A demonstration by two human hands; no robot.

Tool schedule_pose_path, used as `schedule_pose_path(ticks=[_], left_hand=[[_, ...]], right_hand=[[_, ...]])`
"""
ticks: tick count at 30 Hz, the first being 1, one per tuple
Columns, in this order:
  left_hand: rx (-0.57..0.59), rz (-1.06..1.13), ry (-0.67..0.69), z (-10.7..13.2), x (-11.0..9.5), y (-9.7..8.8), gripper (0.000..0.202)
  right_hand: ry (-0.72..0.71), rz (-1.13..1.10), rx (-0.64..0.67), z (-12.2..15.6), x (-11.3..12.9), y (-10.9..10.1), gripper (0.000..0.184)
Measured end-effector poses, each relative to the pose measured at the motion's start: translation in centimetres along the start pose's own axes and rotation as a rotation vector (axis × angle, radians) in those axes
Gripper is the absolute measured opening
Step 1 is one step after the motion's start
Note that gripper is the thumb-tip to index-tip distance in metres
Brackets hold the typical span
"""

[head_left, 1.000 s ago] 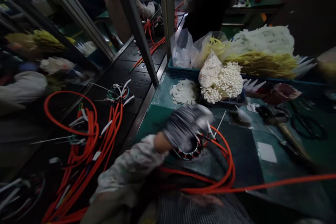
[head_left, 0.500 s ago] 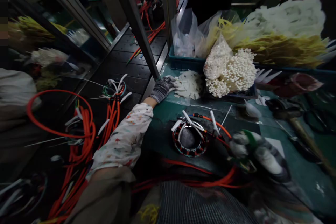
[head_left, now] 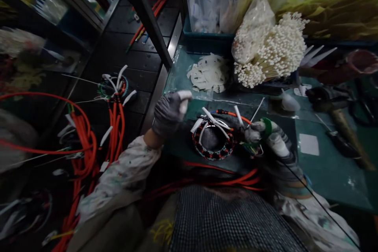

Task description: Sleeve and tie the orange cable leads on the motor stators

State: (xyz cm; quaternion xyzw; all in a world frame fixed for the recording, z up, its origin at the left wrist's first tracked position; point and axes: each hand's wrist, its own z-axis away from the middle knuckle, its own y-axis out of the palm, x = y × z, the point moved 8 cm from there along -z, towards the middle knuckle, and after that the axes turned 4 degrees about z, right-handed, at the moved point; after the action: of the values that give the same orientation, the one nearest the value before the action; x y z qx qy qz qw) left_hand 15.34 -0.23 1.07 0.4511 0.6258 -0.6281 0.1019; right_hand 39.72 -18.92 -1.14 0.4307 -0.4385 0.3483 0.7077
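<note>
On the bench [head_left: 325,165] the stator [head_left: 213,141] lies flat, just before the person. Several white slips [head_left: 210,120] already stand from its slots (others look bare), so the work seems partway. The right hand [head_left: 270,138] curls at its right rim, and I cannot tell what it grips. The left hand [head_left: 169,112] pinches a loose slip [head_left: 184,95].

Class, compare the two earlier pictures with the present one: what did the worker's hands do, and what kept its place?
The left hand left the stator, reached up to the pile of white slips and came back holding one white slip. The right hand came into view and settled at the stator's right edge. The stator, the pile and the orange cable stayed put.
</note>
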Motion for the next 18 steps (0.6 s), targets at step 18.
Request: schedule_pose_path(ticks=[18], left_hand=[[0.409,-0.343,0.018,-12.7,4.3,4.7,0.017]], right_hand=[[0.028,0.038,-0.022,0.1,0.1,0.7,0.04]])
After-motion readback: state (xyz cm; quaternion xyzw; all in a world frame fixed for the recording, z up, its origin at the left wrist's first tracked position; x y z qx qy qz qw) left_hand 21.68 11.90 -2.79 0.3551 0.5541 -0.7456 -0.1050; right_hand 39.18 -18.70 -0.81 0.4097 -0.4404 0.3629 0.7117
